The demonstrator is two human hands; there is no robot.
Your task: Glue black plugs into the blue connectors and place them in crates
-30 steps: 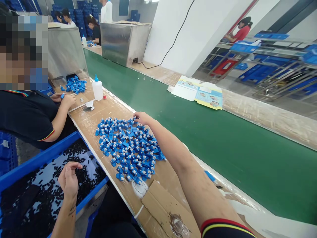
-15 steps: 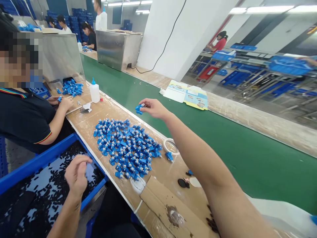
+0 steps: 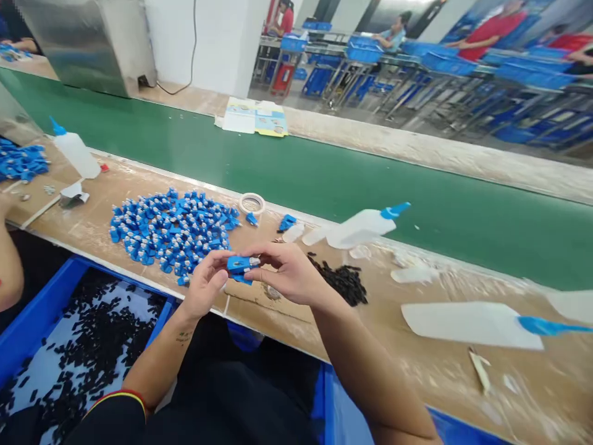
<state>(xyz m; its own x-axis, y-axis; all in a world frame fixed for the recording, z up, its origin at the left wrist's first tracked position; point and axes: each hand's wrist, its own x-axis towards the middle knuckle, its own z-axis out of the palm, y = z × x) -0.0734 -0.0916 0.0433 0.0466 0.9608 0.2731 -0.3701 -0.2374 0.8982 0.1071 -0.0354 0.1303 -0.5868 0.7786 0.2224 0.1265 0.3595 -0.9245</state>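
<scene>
Both hands meet over the front edge of the workbench. Between them is a small blue plastic part (image 3: 238, 264) with a whitish tip pointing right. My left hand (image 3: 204, 289) pinches its left end between thumb and fingers. At the tip end, the fingers of my right hand (image 3: 290, 272) are closed on it. A bit of blue shows just under the part; I cannot tell whether it is a second piece. Just beyond my left hand lies a big pile of similar blue parts (image 3: 171, 228). A heap of small black pieces (image 3: 345, 284) is right of my right wrist.
A blue bin (image 3: 50, 296) of black strips stands at lower left. White bottles with blue nozzles lie on the right (image 3: 467, 321) and behind (image 3: 359, 228); another bottle (image 3: 76, 154) leans at left. A tape roll (image 3: 251, 204) borders the green belt (image 3: 324, 173). A co-worker's arm (image 3: 9, 266) shows left.
The view has swung right. My right hand has come back from over the green belt with the blue part. My left hand has left the bin's side and now grips the part too.
</scene>
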